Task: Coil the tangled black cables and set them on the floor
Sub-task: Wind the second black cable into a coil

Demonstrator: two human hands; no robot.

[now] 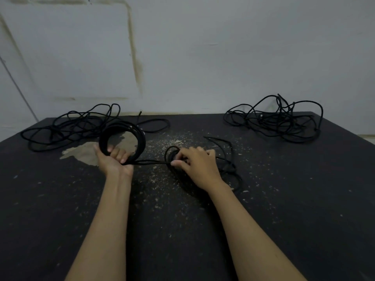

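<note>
My left hand (113,159) grips the bottom of a round coil of black cable (140,138), held upright above the black surface. A taut strand of the same cable (151,162) runs right from the coil to my right hand (194,163), which pinches it at a small loop (169,152). Loose cable (228,151) trails beyond and under my right hand. A tangled heap of black cable (67,126) lies at the back left, behind the coil. Another tangled heap (278,120) lies at the back right.
The black surface (284,199) is dusty, with pale crumbs in the middle and a worn tan patch (85,153) under my left hand. A grey stained wall (203,57) rises right behind its back edge.
</note>
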